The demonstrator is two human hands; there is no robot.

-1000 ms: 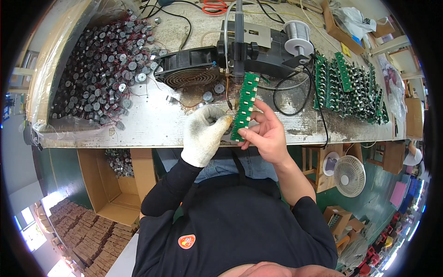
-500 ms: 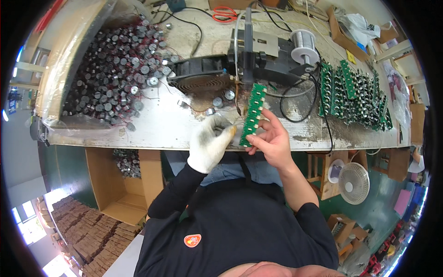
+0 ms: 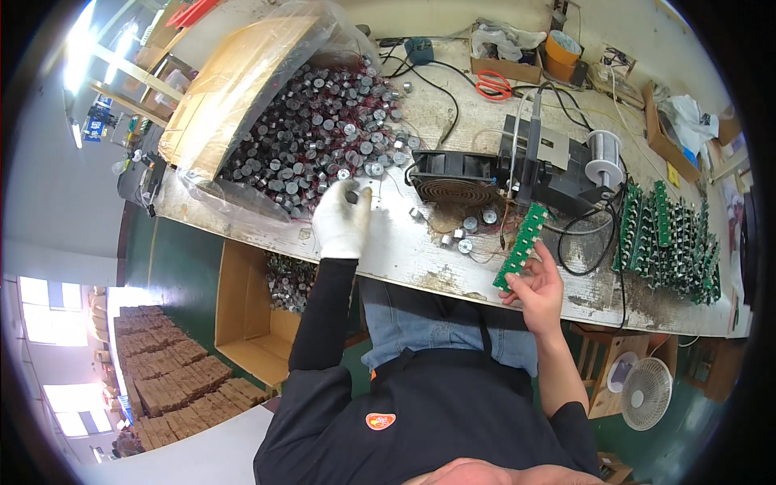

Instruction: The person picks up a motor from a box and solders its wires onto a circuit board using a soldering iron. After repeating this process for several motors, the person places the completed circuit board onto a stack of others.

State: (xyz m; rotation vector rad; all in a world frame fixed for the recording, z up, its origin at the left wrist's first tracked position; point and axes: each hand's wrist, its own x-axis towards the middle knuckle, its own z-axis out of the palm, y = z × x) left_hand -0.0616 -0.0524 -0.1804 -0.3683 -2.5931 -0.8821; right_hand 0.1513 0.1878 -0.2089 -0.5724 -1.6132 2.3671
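Note:
My right hand [image 3: 537, 291], bare, pinches the lower end of a long green circuit board [image 3: 524, 246] between thumb and fingers. The board is tilted, its upper end near the soldering stand, with small pale parts along its edge. My left hand [image 3: 343, 220], in a white glove, is at the near right edge of a heap of small round metal motors [image 3: 311, 133] with red wires. Its thumb and fingers are curved and apart. A dark spot shows between them; whether it is a motor or shadow is unclear. A few loose motors [image 3: 464, 246] lie near the fan.
A black fan [image 3: 454, 178] and a soldering stand with a solder wire spool [image 3: 604, 153] stand mid-table. Rows of green boards [image 3: 667, 242] lie at the right. Red-handled scissors [image 3: 493, 85] and cables lie behind. A cardboard box [image 3: 242, 303] sits below the table's edge.
My left hand has moved away from the board, leftward to the motor heap. My right hand still holds the board. The whole view has shifted, bringing more of the left side into sight.

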